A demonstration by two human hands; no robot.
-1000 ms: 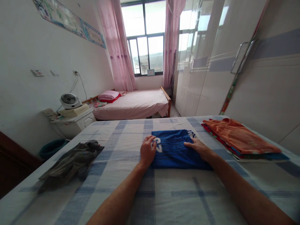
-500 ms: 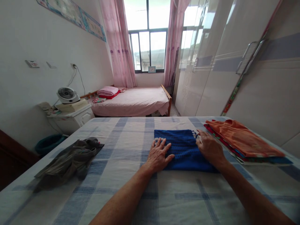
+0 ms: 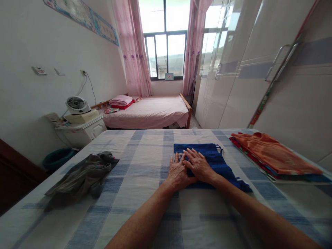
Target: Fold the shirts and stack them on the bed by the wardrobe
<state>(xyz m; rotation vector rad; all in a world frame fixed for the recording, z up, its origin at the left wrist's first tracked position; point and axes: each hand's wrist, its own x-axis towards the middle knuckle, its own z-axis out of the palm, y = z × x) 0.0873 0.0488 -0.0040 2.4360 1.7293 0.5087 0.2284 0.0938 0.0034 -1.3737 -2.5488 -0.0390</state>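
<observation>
We record the left hand (image 3: 178,173) and right hand (image 3: 199,166) laid palm-down on a folded blue jersey (image 3: 221,165), fingers extended, slightly parted, gripping nothing. The jersey lies on the plaid-sheeted bed (image 3: 141,155), toward its far edge. Crumpled grey garment (image 3: 84,176): near the left edge. Folded clothes stack (image 3: 275,152), orange uppermost: along the right edge. Beyond the far edge, we note a pink-sheeted bed (image 3: 147,112).
</observation>
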